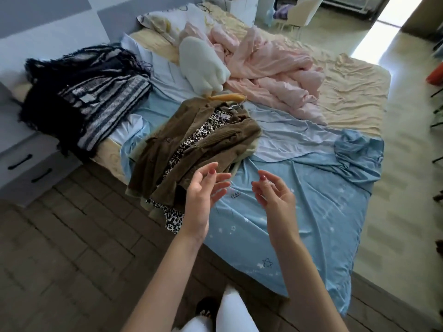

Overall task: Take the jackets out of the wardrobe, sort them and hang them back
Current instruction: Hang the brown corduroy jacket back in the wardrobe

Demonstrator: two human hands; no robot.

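A brown corduroy jacket (pixel 191 147) with a leopard-print lining lies spread on the bed's near left edge, a yellow hanger (pixel 226 97) at its collar. A black-and-white striped fringed jacket (pixel 91 97) lies further left near the headboard. A cream fluffy garment (pixel 201 63) rests behind them. My left hand (pixel 203 195) hovers open just past the brown jacket's lower hem, fingers spread. My right hand (pixel 273 192) is open beside it over the blue sheet, holding nothing.
The bed has a light blue sheet (pixel 311 200) and a crumpled pink duvet (pixel 271 68). A grey drawer unit (pixel 21 164) stands at the left. Dark wood floor (pixel 72 259) lies in front. A white chair (pixel 297 10) stands at the far side.
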